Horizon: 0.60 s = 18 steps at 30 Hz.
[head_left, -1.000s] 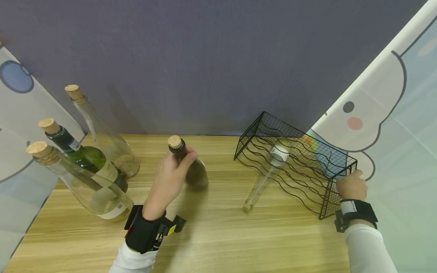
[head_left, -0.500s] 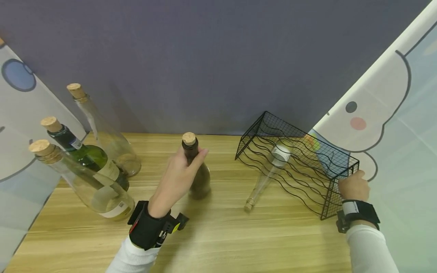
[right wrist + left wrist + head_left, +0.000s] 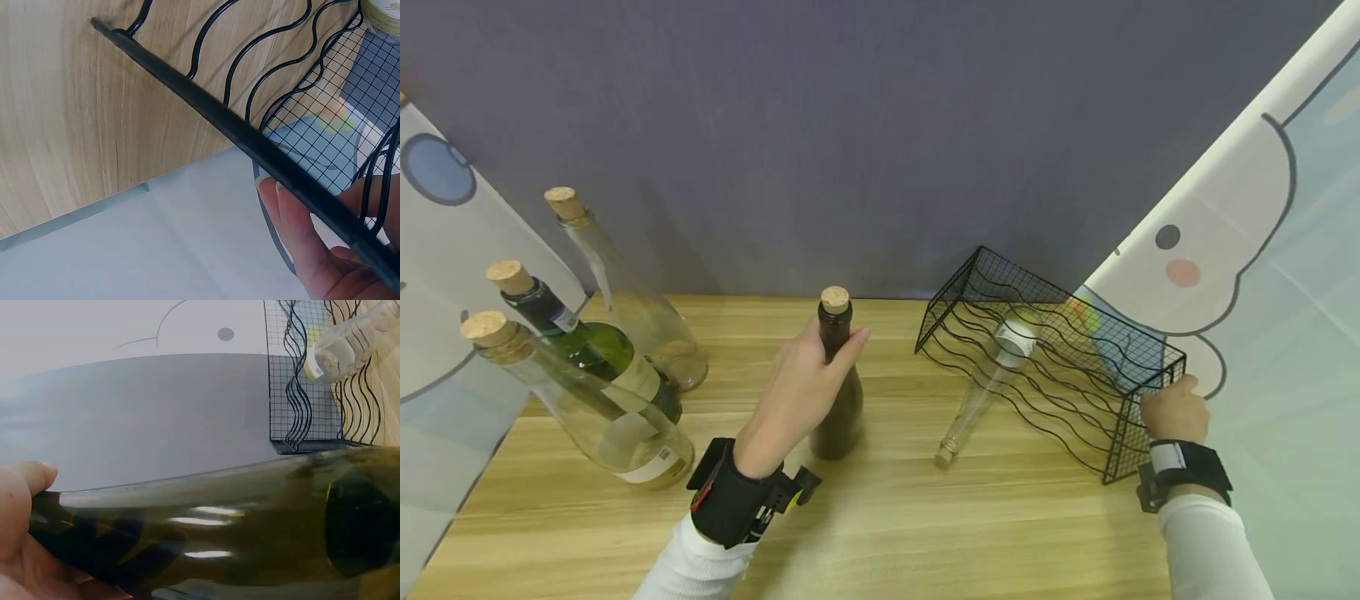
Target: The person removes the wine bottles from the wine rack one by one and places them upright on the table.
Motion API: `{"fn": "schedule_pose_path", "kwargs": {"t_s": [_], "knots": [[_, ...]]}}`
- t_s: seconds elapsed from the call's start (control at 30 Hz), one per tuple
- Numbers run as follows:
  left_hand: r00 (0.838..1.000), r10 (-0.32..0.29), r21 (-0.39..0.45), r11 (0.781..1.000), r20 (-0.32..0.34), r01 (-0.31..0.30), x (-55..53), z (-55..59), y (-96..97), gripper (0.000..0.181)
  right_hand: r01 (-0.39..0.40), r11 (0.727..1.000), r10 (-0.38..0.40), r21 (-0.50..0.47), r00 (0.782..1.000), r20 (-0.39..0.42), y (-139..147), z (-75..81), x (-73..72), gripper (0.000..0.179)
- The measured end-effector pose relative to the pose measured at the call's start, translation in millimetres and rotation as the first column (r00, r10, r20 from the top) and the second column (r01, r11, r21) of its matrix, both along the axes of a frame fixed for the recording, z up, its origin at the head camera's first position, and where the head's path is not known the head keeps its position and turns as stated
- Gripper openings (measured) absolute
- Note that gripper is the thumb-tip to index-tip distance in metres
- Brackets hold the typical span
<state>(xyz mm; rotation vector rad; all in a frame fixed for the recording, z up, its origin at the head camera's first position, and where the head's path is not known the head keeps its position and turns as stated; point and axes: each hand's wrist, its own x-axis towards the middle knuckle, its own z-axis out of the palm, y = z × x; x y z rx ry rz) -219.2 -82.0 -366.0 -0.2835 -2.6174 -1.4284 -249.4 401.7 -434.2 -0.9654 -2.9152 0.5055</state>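
My left hand [image 3: 805,375] grips the neck of a dark, corked wine bottle [image 3: 841,417], thumb along one side. Filling the low part of the left wrist view, the same bottle [image 3: 250,525] has its base toward the rack. At the right, my right hand [image 3: 1176,410] holds the near end of a black wire wine rack [image 3: 1126,433]. Fingers [image 3: 300,231] lie on both sides of the rack's end bar [image 3: 231,128] in the right wrist view. One clear corked bottle [image 3: 988,387] lies in the rack, its neck sticking out toward the front.
On the left of the wooden table [image 3: 880,533] stand a clear bottle [image 3: 632,433], a green bottle [image 3: 606,350] and a taller clear bottle [image 3: 658,321], all corked. A grey panel [image 3: 850,150] rises behind the table, and a printed sheet [image 3: 1285,333] borders the right side.
My left hand has moved right with the dark bottle, whose base has come nearer the front. The right hand and the rack have stayed in place.
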Motion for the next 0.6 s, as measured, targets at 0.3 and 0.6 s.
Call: {"fn": "schedule_pose_path", "kwargs": {"t_s": [0.3, 0.6], "knots": [[0.933, 0.005, 0.226, 0.971, -0.360, 0.082, -18.0, -36.9, 13.5, 0.015, 0.001, 1.000, -0.001, -0.007, 1.000, 0.005, 2.1, 0.8, 3.7, 0.058], [0.839, 0.008, 0.262, 0.952, -0.544, 0.161, -28.6, -56.8, 15.8, 0.024, -0.002, 1.000, 0.002, -0.006, 1.000, -0.004, 3.9, -2.6, 0.0, 0.057]]}}
